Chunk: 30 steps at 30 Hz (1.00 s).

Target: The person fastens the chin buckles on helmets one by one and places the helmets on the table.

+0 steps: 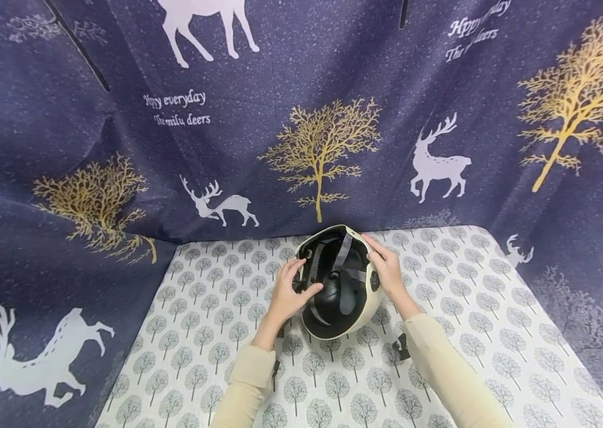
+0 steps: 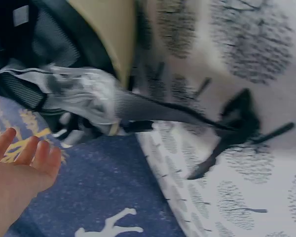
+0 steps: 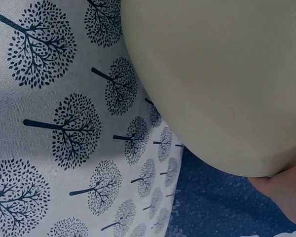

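A cream helmet (image 1: 336, 297) with a black lining is tipped so its hollow inside faces up toward the head camera. My right hand (image 1: 387, 270) grips the helmet's right rim; the right wrist view shows the smooth cream shell (image 3: 222, 84) and part of that hand (image 3: 286, 195) at its edge. My left hand (image 1: 289, 291) is at the left rim, thumb and fingers apart. Close by, in the left wrist view, a grey strap (image 2: 158, 107) runs from the helmet to a black buckle (image 2: 239, 118). The left fingers look loose there, with nothing between them.
The table (image 1: 199, 362) bears a white cloth printed with grey trees. Behind and beside it hangs a dark blue curtain (image 1: 301, 71) with deer and golden trees. A black strap end (image 1: 401, 346) hangs near the right forearm.
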Motion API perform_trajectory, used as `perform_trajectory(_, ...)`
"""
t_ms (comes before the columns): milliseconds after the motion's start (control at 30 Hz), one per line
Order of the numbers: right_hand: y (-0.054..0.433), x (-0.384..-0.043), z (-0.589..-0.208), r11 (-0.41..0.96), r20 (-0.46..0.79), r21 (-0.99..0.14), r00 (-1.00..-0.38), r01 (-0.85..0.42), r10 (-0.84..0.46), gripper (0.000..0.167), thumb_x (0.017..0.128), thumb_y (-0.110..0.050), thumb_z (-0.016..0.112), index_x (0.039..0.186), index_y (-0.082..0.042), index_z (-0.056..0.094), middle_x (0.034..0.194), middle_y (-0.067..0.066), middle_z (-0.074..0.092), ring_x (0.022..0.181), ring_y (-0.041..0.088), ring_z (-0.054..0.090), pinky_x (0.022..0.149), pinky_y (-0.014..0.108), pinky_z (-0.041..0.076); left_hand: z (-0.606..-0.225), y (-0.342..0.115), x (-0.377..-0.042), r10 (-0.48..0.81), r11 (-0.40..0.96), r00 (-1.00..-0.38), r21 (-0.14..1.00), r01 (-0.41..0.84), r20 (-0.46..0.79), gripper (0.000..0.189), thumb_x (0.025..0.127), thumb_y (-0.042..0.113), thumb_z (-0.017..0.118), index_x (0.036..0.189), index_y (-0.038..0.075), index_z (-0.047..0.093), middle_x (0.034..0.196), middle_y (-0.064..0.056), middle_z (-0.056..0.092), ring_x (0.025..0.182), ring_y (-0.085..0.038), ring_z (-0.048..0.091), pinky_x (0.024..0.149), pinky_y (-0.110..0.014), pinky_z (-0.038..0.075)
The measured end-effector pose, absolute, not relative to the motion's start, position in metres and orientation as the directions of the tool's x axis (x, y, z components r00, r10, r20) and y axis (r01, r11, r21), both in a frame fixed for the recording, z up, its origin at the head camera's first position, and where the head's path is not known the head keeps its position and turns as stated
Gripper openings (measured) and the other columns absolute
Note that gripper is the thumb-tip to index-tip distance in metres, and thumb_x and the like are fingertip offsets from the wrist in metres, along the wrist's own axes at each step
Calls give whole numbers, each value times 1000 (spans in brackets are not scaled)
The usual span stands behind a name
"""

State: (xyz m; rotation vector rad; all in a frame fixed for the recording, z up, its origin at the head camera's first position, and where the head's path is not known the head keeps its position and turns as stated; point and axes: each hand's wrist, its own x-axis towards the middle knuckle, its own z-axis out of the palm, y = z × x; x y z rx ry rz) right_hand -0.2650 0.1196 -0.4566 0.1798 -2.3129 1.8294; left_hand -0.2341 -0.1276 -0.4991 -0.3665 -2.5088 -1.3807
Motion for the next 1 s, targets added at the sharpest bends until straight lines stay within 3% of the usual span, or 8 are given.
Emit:
perform_trajectory(100, 124, -274, -471, 249, 227, -947, -972, -204, 67, 47, 89, -5, 49, 134, -11, 60, 130, 7, 65, 105, 1, 59, 89, 4, 38, -508, -129, -235, 88, 518, -937, 788, 332, 337, 74, 80, 41, 78, 138, 2, 53, 144, -24, 45, 136, -43, 39, 109, -63, 35)
perform_trajectory(233, 127, -276, -480, 242, 272, -939, -958, -244, 90, 47, 88, -6, 49, 131, -14, 63, 67, -1, 67, 60, -4, 45, 71, 10, 40, -520, -131, -237, 55, 520, -938, 792, 320, 343, 71, 78, 34, 80, 136, 1, 54, 140, -24, 47, 132, -41, 43, 109, -61, 37)
perform_trajectory(267, 128, -276, -481, 235, 282, -938, -955, -253, 95, 47, 87, -5, 49, 131, -14, 63, 65, -6, 65, 55, -3, 39, 69, 11, 39, -523, -131, -237, 47, 523, -937, 791, 318, 346, 71, 78, 33, 80, 136, 1, 54, 139, -24, 48, 131, -41, 43, 109, -60, 36)
perform_trajectory(333, 129, -276, -483, 229, 294, -936, -951, -267, 96, 47, 87, -4, 48, 131, -12, 63, 72, -4, 69, 55, -2, 38, 70, 12, 38, -528, -132, -238, 36, 530, -938, 789, 311, 345, 71, 78, 34, 80, 135, 2, 54, 139, -23, 48, 130, -40, 44, 109, -60, 36)
perform_trajectory(500, 129, -274, -484, 213, 284, -941, -955, -262, 81, 47, 89, 0, 47, 133, -7, 60, 136, 9, 61, 97, -9, 56, 90, 2, 38, -537, -134, -237, -5, 517, -961, 823, 234, 277, 72, 78, 36, 79, 137, 3, 53, 140, -22, 47, 130, -41, 44, 109, -62, 35)
perform_trajectory(667, 126, -263, -469, 210, 289, -940, -955, -270, 70, 46, 88, 3, 46, 133, 0, 58, 138, 19, 57, 123, 5, 55, 93, 1, 38, -543, -134, -237, -22, 502, -987, 856, 124, 156, 77, 81, 41, 76, 143, 6, 45, 149, -25, 37, 136, -46, 38, 111, -66, 30)
perform_trajectory(867, 124, -251, -451, 239, 329, -922, -942, -305, 67, 45, 88, 3, 46, 131, 4, 57, 134, 23, 58, 99, -6, 54, 84, 1, 39, -543, -130, -237, -30, 454, -995, 888, 75, 99, 84, 82, 43, 75, 147, 5, 38, 153, -25, 34, 139, -47, 36, 112, -66, 28)
perform_trajectory(1000, 126, -254, -453, 225, 340, -921, -938, -317, 70, 45, 87, 4, 46, 131, 7, 57, 135, 25, 56, 109, -11, 54, 90, 1, 39, -540, -126, -237, -29, 441, -995, 895, 69, 91, 88, 82, 42, 75, 150, 4, 33, 154, -24, 35, 139, -47, 36, 112, -65, 29)
